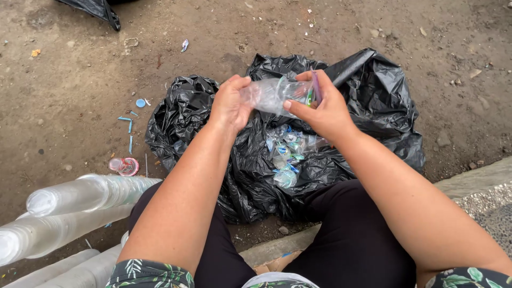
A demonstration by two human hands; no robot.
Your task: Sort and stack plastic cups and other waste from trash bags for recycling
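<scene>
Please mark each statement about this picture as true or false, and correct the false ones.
1. Both hands hold one clear plastic cup. True: the left hand grips one end of the clear plastic cup and the right hand the other.
2. The black plastic bag lies on a wooden table. False: the black plastic bag lies on bare dirt ground.
3. Stacks of clear cups lie at the lower left. True: the stacked clear cups lie on their sides there.
4. The bag holds only stones. False: crumpled clear plastic pieces with blue bits lie in it.
5. The person's hands are gloved. False: both are bare.
</scene>
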